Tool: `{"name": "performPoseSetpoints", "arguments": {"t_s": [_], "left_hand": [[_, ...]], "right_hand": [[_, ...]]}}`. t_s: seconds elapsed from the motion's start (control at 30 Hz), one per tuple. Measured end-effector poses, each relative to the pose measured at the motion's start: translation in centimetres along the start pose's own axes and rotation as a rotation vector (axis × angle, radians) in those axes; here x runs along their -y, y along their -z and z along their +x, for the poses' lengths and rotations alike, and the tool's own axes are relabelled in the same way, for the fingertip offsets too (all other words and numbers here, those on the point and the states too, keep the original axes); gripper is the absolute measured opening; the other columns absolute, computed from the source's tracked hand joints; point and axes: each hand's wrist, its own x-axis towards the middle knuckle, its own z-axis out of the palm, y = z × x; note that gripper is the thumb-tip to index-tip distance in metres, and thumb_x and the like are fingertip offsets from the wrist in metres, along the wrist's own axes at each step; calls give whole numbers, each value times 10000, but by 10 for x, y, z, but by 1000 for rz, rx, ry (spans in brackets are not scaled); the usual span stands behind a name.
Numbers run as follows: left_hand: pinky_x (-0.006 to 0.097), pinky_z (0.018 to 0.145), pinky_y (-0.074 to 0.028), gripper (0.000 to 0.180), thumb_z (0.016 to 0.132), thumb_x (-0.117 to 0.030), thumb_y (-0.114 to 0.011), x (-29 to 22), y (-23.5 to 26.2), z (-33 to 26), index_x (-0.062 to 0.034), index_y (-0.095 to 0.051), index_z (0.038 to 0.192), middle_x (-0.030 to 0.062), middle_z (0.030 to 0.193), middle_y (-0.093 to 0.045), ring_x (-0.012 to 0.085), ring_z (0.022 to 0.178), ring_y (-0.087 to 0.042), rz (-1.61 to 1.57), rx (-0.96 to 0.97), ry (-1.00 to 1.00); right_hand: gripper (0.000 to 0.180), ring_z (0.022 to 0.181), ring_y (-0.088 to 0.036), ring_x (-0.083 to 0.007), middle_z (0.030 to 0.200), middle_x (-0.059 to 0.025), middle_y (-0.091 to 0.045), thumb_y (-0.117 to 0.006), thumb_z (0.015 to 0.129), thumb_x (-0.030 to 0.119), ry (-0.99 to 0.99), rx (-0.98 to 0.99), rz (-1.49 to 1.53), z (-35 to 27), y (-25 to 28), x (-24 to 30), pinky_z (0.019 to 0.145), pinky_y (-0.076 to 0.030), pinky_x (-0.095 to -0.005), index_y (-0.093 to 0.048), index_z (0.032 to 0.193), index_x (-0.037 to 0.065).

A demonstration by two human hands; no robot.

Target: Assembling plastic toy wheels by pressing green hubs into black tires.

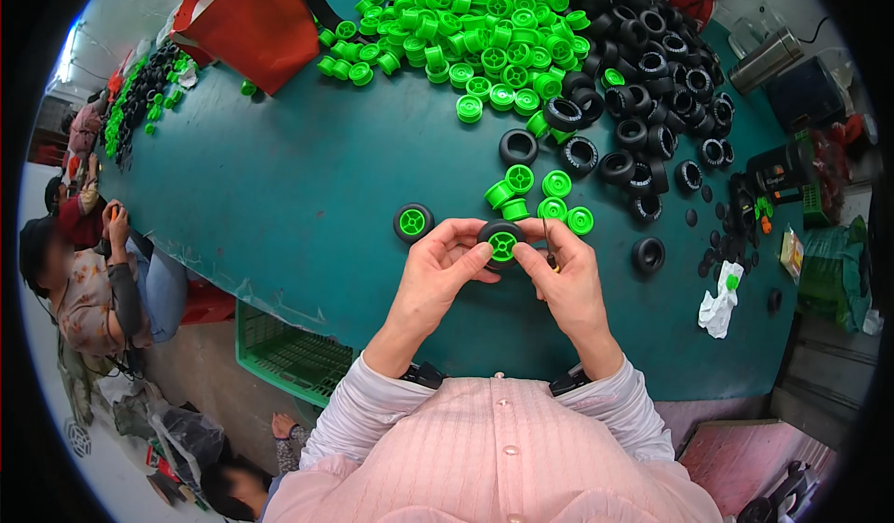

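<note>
Both of my hands hold one small toy wheel (502, 244), a black tyre with a green hub, above the teal table (279, 197). My left hand (438, 271) grips its left side with thumb and fingers. My right hand (563, 276) pinches its right side. A finished wheel (413, 222) lies flat on the table just left of my left hand. Several loose green hubs (545, 197) lie just beyond my fingers.
A big heap of green hubs (466, 29) and a heap of black tyres (643, 67) fill the far side. A red bag (251, 20) stands far left. A green crate (289, 355) sits below the near edge. Other people sit at left. A crumpled white rag (719, 304) lies at right.
</note>
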Motion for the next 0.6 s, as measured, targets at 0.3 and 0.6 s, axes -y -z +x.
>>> {"name": "performPoseSetpoints", "arguments": {"t_s": [0.3, 0.6], "left_hand": [[267, 740, -574, 279, 997, -143, -638, 8, 4, 1, 32, -613, 1212, 61, 1025, -674, 108, 902, -643, 108, 50, -47], [290, 760, -584, 291, 999, -149, -629, 1, 6, 3, 26, -603, 1230, 71, 1089, -663, 126, 958, -645, 189, 122, 57]], "right_hand": [[223, 685, -482, -77, 891, -20, -612, -692, 881, 57, 169, -6, -129, 1, -1, -2, 621, -403, -236, -693, 1094, -9], [296, 656, -462, -64, 884, -9, -613, -706, 875, 70, 174, 47, -181, 4, 2, -1, 589, -389, -231, -687, 1164, 9]]}}
